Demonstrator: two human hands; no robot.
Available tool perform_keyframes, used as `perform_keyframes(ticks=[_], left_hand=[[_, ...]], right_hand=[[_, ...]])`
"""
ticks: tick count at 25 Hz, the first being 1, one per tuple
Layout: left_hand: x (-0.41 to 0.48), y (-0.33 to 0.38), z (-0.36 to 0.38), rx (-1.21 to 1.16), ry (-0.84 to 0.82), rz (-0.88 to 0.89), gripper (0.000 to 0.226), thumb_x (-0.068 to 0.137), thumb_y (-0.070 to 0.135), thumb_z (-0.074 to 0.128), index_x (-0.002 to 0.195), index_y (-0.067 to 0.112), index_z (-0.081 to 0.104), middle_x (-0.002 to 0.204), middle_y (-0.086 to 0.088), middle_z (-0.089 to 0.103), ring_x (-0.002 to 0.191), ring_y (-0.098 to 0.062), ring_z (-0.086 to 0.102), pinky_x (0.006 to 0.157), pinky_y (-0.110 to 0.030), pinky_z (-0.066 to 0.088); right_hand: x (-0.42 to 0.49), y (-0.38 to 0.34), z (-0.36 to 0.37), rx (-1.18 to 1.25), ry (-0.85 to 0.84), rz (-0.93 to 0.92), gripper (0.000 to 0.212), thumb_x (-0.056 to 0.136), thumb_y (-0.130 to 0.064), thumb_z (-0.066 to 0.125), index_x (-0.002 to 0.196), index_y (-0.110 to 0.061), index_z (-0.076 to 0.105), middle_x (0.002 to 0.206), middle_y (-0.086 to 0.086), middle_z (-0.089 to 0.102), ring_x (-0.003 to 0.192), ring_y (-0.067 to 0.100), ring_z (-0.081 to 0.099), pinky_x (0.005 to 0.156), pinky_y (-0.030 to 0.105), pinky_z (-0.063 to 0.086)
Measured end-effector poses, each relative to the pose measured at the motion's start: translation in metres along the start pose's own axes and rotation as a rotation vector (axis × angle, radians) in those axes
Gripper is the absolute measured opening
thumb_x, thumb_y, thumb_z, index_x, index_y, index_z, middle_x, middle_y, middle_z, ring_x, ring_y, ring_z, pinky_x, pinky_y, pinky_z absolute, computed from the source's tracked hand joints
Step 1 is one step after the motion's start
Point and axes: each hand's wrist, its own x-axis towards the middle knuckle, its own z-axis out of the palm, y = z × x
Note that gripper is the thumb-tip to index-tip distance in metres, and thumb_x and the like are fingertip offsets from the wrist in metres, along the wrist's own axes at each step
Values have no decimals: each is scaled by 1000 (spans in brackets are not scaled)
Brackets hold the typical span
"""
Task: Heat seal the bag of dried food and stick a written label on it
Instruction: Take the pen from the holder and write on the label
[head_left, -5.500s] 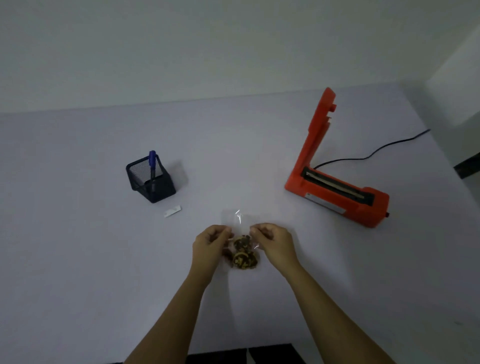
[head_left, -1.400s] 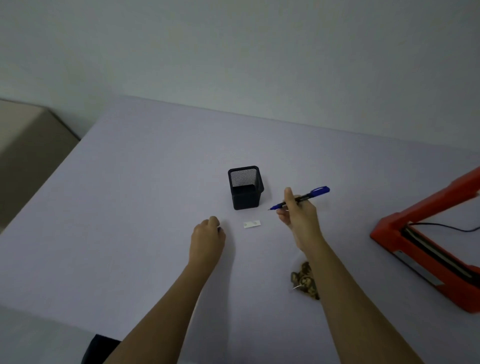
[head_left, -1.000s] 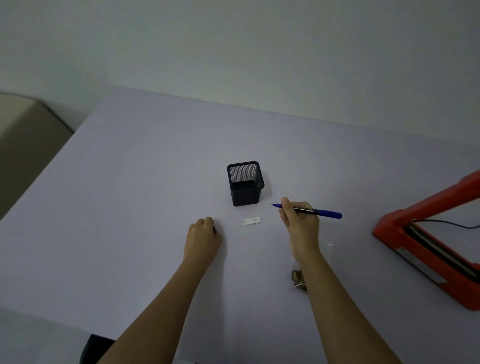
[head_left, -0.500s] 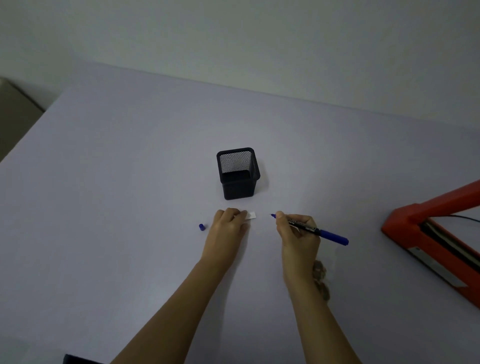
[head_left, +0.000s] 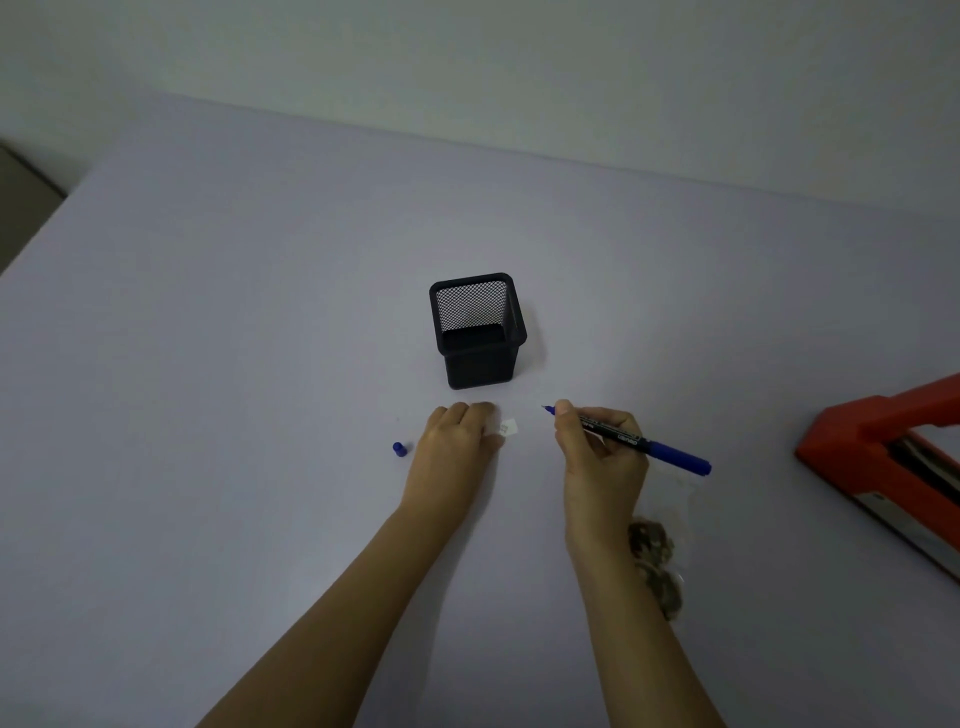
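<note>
A small white label (head_left: 509, 427) lies on the table just in front of the pen holder. My left hand (head_left: 457, 447) rests on the label's left end, fingers bent over it, covering most of it. My right hand (head_left: 597, 452) grips a blue marker (head_left: 644, 444), uncapped, its tip pointing left a short way right of the label. The marker's blue cap (head_left: 398, 449) lies left of my left hand. The clear bag of dried food (head_left: 657, 564) lies behind my right forearm, partly hidden. The orange heat sealer (head_left: 883, 447) stands with its arm raised at the right edge.
A black mesh pen holder (head_left: 478, 332) stands empty behind the label. The pale table (head_left: 208, 364) ends at a wall behind and drops off at the far left.
The marker has come out of the holder and its cap is off and on the table. My left hand moved from the cap to the label. The marker tip stays near the label.
</note>
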Motion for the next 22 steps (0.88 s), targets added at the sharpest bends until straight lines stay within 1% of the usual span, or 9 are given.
perform_keyframes(ticks=[1, 2, 8, 12, 15, 17, 20, 22], left_hand=[[2, 0, 0, -31, -12, -51, 23, 86, 12, 64, 107, 2, 65, 94, -13, 65, 89, -29, 57, 73, -24, 35], [4, -1, 1, -31, -20, -61, 23, 89, 15, 61, 107, 2, 65, 98, -13, 65, 93, -28, 55, 76, -22, 33], [8, 0, 2, -76, -48, -67, 19, 89, 13, 60, 104, 3, 67, 106, -13, 60, 98, -26, 53, 83, -20, 35], [15, 4, 0, -7, -132, -86, 23, 92, 15, 54, 112, 6, 61, 118, -10, 53, 107, -24, 48, 90, -21, 36], [17, 9, -3, 6, -163, -110, 28, 94, 14, 50, 119, 6, 55, 122, -11, 49, 105, -25, 52, 88, -22, 38], [17, 11, -2, 14, -184, -114, 28, 95, 14, 47, 120, 5, 54, 121, -12, 51, 103, -25, 54, 86, -23, 40], [19, 10, -1, 32, -214, -115, 26, 95, 10, 44, 116, 3, 56, 113, -13, 56, 98, -25, 55, 80, -23, 40], [21, 9, 0, 32, -234, -114, 23, 94, 9, 44, 112, 3, 58, 110, -14, 58, 98, -26, 54, 80, -24, 41]], right_hand=[[1, 0, 0, -8, 6, -3, 12, 78, -14, 71, 78, -18, 60, 76, 3, 69, 69, 9, 68, 65, 19, 55], [2, -1, 0, -14, 12, -7, 13, 77, -15, 72, 77, -19, 60, 76, 3, 69, 69, 9, 67, 65, 19, 55], [5, -6, 0, -15, 20, -24, 13, 78, -14, 71, 77, -19, 59, 76, 3, 69, 67, 6, 67, 65, 18, 56], [5, -7, 1, 0, -16, -16, 13, 78, -12, 71, 77, -17, 59, 76, 4, 68, 67, 6, 68, 65, 17, 55], [4, -5, 2, 6, -25, 1, 12, 78, -11, 71, 77, -16, 59, 76, 6, 69, 68, 8, 68, 66, 19, 56], [3, -3, 2, -14, -24, -1, 12, 78, -13, 71, 77, -17, 60, 77, 6, 69, 70, 11, 68, 68, 21, 57], [4, -2, 2, -10, -24, 2, 13, 78, -12, 71, 77, -18, 60, 77, 5, 69, 70, 12, 68, 68, 22, 57], [5, -3, 1, -8, -19, 7, 12, 78, -13, 71, 79, -16, 60, 77, 5, 69, 70, 11, 68, 67, 21, 56]])
